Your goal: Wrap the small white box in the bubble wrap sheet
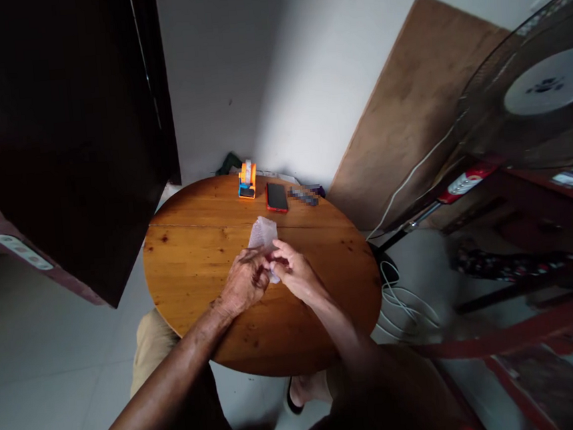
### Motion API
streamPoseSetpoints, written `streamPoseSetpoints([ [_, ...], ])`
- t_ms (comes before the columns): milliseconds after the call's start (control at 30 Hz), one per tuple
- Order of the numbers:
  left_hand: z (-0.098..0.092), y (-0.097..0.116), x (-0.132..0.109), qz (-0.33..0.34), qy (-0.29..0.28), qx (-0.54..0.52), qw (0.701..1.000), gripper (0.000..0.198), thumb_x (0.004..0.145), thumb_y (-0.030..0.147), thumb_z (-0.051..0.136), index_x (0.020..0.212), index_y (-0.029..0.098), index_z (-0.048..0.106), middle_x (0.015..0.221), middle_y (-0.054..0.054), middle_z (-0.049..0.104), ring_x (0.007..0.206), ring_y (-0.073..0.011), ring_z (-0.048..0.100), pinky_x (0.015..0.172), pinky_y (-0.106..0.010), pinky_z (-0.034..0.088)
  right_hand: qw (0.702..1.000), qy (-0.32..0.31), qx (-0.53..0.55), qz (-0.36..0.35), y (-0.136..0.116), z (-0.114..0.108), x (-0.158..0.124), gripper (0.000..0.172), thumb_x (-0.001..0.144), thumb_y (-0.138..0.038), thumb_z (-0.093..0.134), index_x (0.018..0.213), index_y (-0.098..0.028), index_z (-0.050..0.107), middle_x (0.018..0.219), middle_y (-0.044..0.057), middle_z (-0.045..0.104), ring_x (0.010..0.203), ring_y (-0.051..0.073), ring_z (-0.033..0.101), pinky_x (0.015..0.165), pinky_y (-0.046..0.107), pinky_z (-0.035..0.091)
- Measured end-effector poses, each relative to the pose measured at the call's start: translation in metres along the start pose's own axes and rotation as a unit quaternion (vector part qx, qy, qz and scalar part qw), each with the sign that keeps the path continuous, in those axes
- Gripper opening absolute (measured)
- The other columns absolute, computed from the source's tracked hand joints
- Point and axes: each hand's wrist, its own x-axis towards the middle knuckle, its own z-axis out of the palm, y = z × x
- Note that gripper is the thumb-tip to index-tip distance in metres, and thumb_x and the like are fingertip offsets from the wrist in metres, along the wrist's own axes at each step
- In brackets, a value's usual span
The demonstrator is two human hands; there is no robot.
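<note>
Both my hands meet over the middle of a round wooden table (195, 263). My left hand (245, 282) and my right hand (296, 271) are closed in a pinch on a small clear plastic bag (263, 234), whose upper part sticks out past my fingers toward the far side. What the bag holds I cannot make out. My forearms reach in from the bottom of the view.
At the table's far edge sit an orange and blue tape dispenser (247, 180), a dark phone in a red case (277, 197) and a small blurred object (303, 195). A dark door (58, 128) hangs left. A wooden board (408, 110), a fan (532, 100) and white cables (399, 305) crowd the right.
</note>
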Motion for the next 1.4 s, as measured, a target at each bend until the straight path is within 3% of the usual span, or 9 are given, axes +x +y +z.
streamPoseSetpoints([
  [133, -0.003, 0.001, 0.002, -0.077, 0.058, -0.085, 0.992, 0.017, 0.068, 0.004, 0.058, 0.073, 0.018, 0.067, 0.121, -0.012, 0.065, 0.125, -0.0301, 0.053, 0.106, -0.049, 0.04, 0.998, -0.044, -0.016, -0.039, 0.004, 0.0, -0.001, 0.071, 0.076, -0.007, 0.055, 0.145, -0.019, 0.041, 0.101, 0.005, 0.069, 0.068, 0.011, 0.059, 0.067, 0.028, 0.052],
  [233, -0.005, -0.001, 0.004, -0.136, 0.101, -0.151, 0.974, 0.018, 0.067, 0.005, 0.056, 0.074, 0.018, 0.066, 0.101, -0.008, 0.067, 0.1, -0.0233, 0.063, 0.09, -0.039, 0.051, 0.996, -0.054, -0.037, -0.056, 0.003, 0.0, -0.002, 0.078, 0.073, -0.007, 0.059, 0.147, -0.021, 0.039, 0.107, 0.005, 0.067, 0.068, 0.011, 0.058, 0.066, 0.028, 0.051],
  [333, -0.005, -0.005, 0.004, -0.171, 0.109, -0.172, 0.964, 0.018, 0.069, 0.008, 0.052, 0.078, 0.017, 0.064, 0.076, -0.002, 0.062, 0.065, -0.014, 0.059, 0.064, -0.026, 0.05, 0.993, -0.047, -0.078, -0.072, 0.001, 0.002, -0.003, 0.08, 0.073, -0.006, 0.059, 0.148, -0.022, 0.038, 0.108, 0.005, 0.066, 0.069, 0.011, 0.057, 0.07, 0.028, 0.051],
  [500, -0.003, -0.004, 0.004, -0.197, 0.101, -0.201, 0.954, 0.008, 0.074, 0.02, 0.057, 0.078, 0.017, 0.062, 0.066, 0.003, 0.056, 0.057, -0.0098, 0.05, 0.056, -0.019, 0.043, 0.987, -0.045, -0.138, -0.072, -0.004, 0.005, -0.005, 0.08, 0.075, -0.008, 0.059, 0.15, -0.022, 0.035, 0.109, 0.006, 0.066, 0.071, 0.012, 0.058, 0.074, 0.03, 0.051],
  [733, 0.0, -0.001, 0.004, -0.196, 0.072, -0.112, 0.972, 0.018, 0.077, 0.034, 0.067, 0.075, 0.016, 0.062, 0.071, 0.001, 0.057, 0.064, -0.0111, 0.051, 0.059, -0.021, 0.04, 0.982, -0.072, -0.158, -0.073, -0.017, 0.0, -0.008, 0.083, 0.074, -0.009, 0.061, 0.151, -0.019, 0.033, 0.116, 0.01, 0.066, 0.08, 0.017, 0.062, 0.078, 0.032, 0.051],
  [1000, -0.004, 0.014, 0.022, -0.205, -0.018, 0.155, 0.966, 0.014, 0.083, 0.03, 0.065, 0.077, 0.017, 0.065, 0.077, -0.005, 0.063, 0.072, -0.0188, 0.061, 0.066, -0.029, 0.045, 0.987, -0.156, 0.046, -0.014, -0.008, -0.03, 0.005, 0.073, 0.073, -0.015, 0.06, 0.144, -0.02, 0.042, 0.113, 0.006, 0.069, 0.076, 0.012, 0.059, 0.071, 0.029, 0.049],
  [1133, -0.012, 0.017, 0.033, -0.136, -0.032, 0.206, 0.968, 0.014, 0.075, 0.025, 0.071, 0.088, 0.019, 0.068, 0.094, -0.009, 0.066, 0.093, -0.0255, 0.061, 0.08, -0.036, 0.049, 0.971, -0.167, 0.167, 0.02, -0.002, -0.034, 0.01, 0.074, 0.074, -0.028, 0.061, 0.145, -0.017, 0.039, 0.105, 0.007, 0.069, 0.066, 0.012, 0.061, 0.062, 0.029, 0.048],
  [1233, -0.014, 0.011, 0.033, -0.094, -0.041, 0.175, 0.979, 0.023, 0.072, 0.021, 0.069, 0.096, 0.019, 0.066, 0.099, -0.009, 0.066, 0.093, -0.0246, 0.061, 0.081, -0.037, 0.052, 0.971, -0.147, 0.184, 0.027, 0.004, -0.037, 0.017, 0.068, 0.075, -0.031, 0.062, 0.14, -0.019, 0.044, 0.096, 0.004, 0.069, 0.061, 0.011, 0.059, 0.056, 0.027, 0.045],
  [1400, -0.014, 0.0, 0.032, -0.098, -0.049, 0.072, 0.991, 0.02, 0.067, 0.017, 0.065, 0.086, 0.02, 0.059, 0.09, -0.007, 0.066, 0.086, -0.023, 0.06, 0.075, -0.036, 0.051, 0.987, -0.026, 0.154, 0.029, 0.021, -0.05, 0.047, 0.047, 0.074, -0.035, 0.065, 0.117, -0.018, 0.057, 0.084, 0.0, 0.064, 0.054, 0.009, 0.054, 0.048, 0.023, 0.039],
])
